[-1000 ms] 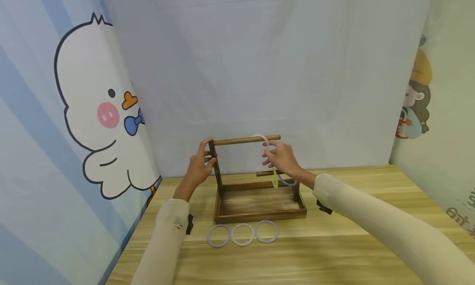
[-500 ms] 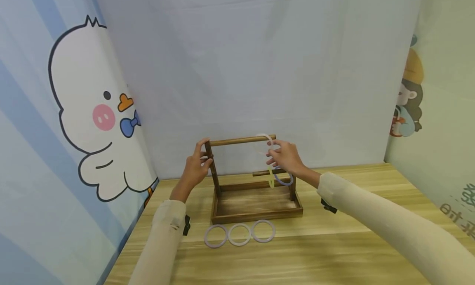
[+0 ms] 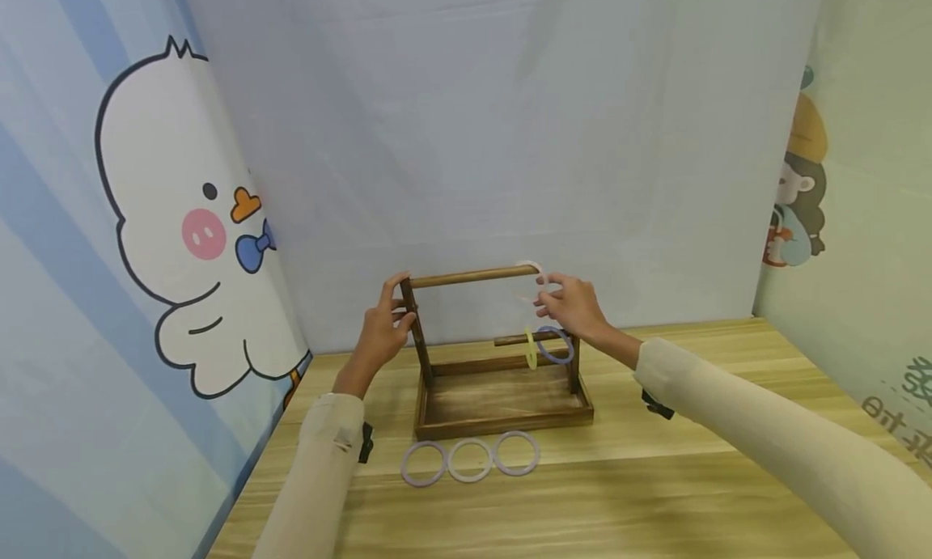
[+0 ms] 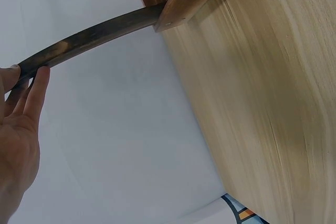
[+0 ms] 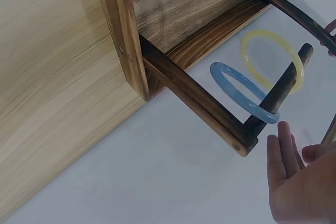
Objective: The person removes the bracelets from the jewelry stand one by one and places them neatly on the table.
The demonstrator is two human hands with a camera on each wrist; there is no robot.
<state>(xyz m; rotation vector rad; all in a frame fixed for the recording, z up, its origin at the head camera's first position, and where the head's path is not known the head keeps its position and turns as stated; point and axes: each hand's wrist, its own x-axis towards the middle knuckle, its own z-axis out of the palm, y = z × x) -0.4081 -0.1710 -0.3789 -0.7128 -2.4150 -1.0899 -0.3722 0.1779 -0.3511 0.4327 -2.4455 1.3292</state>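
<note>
A dark wooden stand [image 3: 502, 417] with a tray base stands on the table. My left hand [image 3: 396, 304] grips the top of its left post [image 4: 79, 40], fingers and thumb on either side. My right hand [image 3: 548, 288] pinches a pale pink ring [image 3: 535, 269] at the free right end of the upper bar [image 3: 473, 278]. Below it, a yellow ring [image 5: 273, 59] and a blue ring [image 5: 244, 93] hang on the short lower bar [image 5: 281, 87]. Three pale rings [image 3: 471, 459] lie flat in a row in front of the tray.
The light wooden table [image 3: 655, 494] is closed in by cloth walls at the back and both sides; a duck drawing [image 3: 189, 219] is on the left one. The stand sits close to the back wall.
My right hand has slid the pale ring rightward along the upper bar to its free end. The left hand stays on the post.
</note>
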